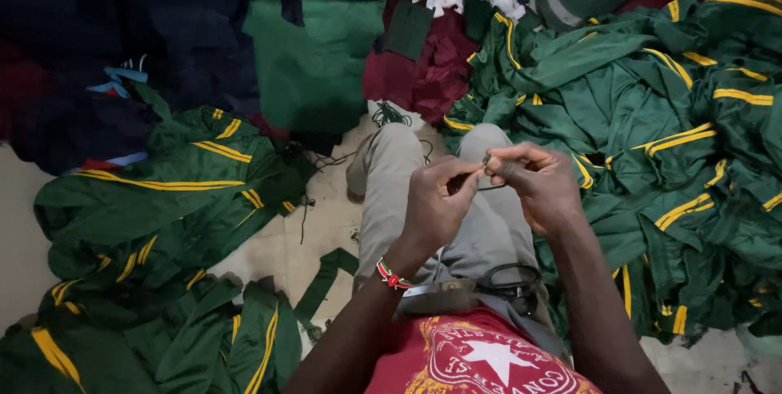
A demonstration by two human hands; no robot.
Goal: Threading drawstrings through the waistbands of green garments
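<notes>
Red printed T-shirt [481,357] sat nearest the lens, w/ black-handled scissors [509,284] on the lap just above. At centre, left hand [436,202] and right hand [542,186] met fingertip to fingertip, both pinched tight on a thin dark thread [491,187] strung btwn them; a needle couldn't be made out. Thread looked near weightless, limp, slippery, easy to snap, so best pinched close to its end. Green yellow-striped garments [676,133] piled at 3 o'clock, more at 8.
</notes>
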